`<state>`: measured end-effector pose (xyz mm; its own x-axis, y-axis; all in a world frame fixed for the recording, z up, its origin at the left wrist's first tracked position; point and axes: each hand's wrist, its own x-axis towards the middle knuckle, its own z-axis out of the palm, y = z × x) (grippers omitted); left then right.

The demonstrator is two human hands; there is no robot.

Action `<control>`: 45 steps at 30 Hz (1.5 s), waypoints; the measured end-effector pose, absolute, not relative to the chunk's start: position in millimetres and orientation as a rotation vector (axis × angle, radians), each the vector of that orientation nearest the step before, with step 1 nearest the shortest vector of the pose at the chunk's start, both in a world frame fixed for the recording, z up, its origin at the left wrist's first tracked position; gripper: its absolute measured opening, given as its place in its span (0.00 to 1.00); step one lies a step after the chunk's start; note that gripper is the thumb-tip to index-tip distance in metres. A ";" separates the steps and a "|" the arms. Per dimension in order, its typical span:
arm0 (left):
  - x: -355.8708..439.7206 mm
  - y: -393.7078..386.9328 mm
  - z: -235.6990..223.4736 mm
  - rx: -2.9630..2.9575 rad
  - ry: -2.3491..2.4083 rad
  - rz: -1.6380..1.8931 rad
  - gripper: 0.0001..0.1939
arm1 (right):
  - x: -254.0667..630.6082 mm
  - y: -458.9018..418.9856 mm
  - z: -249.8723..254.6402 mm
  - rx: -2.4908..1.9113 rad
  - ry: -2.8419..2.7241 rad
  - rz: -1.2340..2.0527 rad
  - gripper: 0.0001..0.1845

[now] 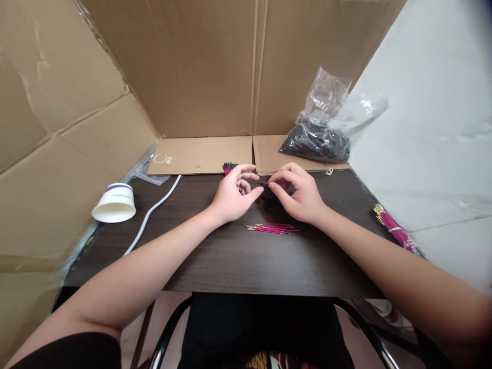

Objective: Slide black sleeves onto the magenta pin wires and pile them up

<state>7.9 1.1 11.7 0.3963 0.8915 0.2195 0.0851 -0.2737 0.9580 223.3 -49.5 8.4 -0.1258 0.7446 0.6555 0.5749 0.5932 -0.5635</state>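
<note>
My right hand pinches a thin magenta wire between thumb and fingertips, with its end pointing left. Facing it, my left hand has its fingers curled but apart, and nothing shows between them. Below and between the hands lies a pile of small black pieces, partly hidden by the right hand. Nearer to me, several loose magenta wires with gold-coloured tips rest on the dark table. Behind the left hand stands a bundle of magenta wires with black ends, mostly covered by that hand.
A clear bag of black pieces sits at the back right on cardboard. A tied bundle of magenta wires lies at the right edge. On the left are a tipped paper cup and a white cable. Cardboard walls enclose the back.
</note>
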 end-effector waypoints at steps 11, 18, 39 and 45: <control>8.5 -3.0 12.7 1.739 0.834 0.807 0.15 | 213.9 -47.3 7.1 -1.014 -1.437 0.999 0.20; 7.2 -5.2 14.8 1.764 0.837 0.795 0.14 | 214.9 -46.5 7.4 -0.984 -1.387 1.023 0.16; -29.6 53.0 29.8 2.076 1.911 0.526 0.14 | 223.8 -47.6 0.8 -1.064 -1.947 0.276 0.05; -28.4 54.2 26.7 2.084 1.948 0.411 0.14 | 226.4 -46.6 2.2 -1.044 -2.080 0.269 0.03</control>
<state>-28.4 54.2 26.7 0.0615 0.9977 0.0293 0.9246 -0.0680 0.3748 226.4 -46.6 2.2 -0.3607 0.7541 0.5488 0.5896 0.6403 -0.4923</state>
